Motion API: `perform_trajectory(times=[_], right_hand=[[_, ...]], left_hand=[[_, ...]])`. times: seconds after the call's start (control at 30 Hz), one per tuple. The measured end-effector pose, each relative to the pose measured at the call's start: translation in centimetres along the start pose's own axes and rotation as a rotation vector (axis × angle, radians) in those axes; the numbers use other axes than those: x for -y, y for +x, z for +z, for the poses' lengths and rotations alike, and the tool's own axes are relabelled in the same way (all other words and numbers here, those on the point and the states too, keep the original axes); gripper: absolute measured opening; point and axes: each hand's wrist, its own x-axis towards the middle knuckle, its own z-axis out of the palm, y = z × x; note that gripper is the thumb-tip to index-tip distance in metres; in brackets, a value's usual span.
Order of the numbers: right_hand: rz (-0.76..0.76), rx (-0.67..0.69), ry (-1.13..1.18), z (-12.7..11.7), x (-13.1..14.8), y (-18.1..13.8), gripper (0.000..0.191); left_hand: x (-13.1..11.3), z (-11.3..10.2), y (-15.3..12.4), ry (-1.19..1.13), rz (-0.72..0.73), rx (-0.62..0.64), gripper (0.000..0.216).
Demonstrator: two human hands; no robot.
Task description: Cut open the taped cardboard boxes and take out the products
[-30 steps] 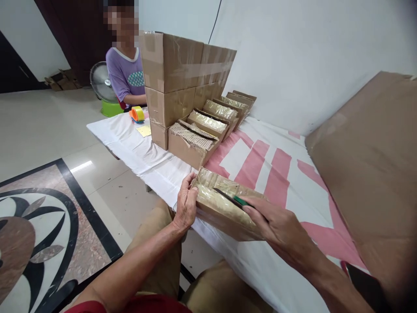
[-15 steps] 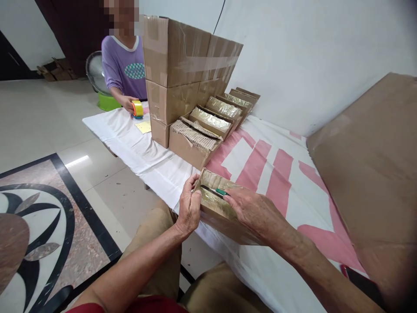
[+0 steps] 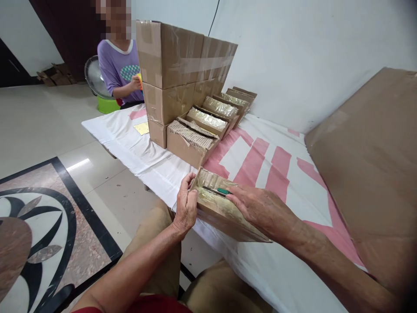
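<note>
A small cardboard box (image 3: 224, 217) with a clear plastic-wrapped top lies at the near edge of the table. My left hand (image 3: 186, 205) grips its left end, fingers curled round the corner. My right hand (image 3: 260, 208) rests on the box top and holds a green-handled cutter (image 3: 217, 191), its blade pointing left across the plastic towards my left hand.
A row of similar open boxes (image 3: 208, 126) runs back along the red-and-white table cloth (image 3: 260, 165) beside stacked taped cartons (image 3: 182, 74). A large cardboard sheet (image 3: 368, 165) lies on the right. A person in a purple shirt (image 3: 119, 71) sits at the far end, a fan (image 3: 93, 78) behind.
My right hand has drawn the cutter leftwards along the box top towards my left hand. The person at the far end has lifted the tape roll off the table.
</note>
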Motion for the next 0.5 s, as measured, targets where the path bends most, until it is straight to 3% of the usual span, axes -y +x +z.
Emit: perform_trajectory(times=[0.27,0.5], right_hand=[[-0.040,-0.012,0.027,1.9,-0.2,0.4,0.034],[0.009,0.177,-0.098,0.2,1.3,0.8,0.026]], left_hand=[[0.0,0.0,0.1,0.014,0.027,-0.006,0.055],[0.0,0.0,0.2,0.028,0.048,-0.015,0.056]])
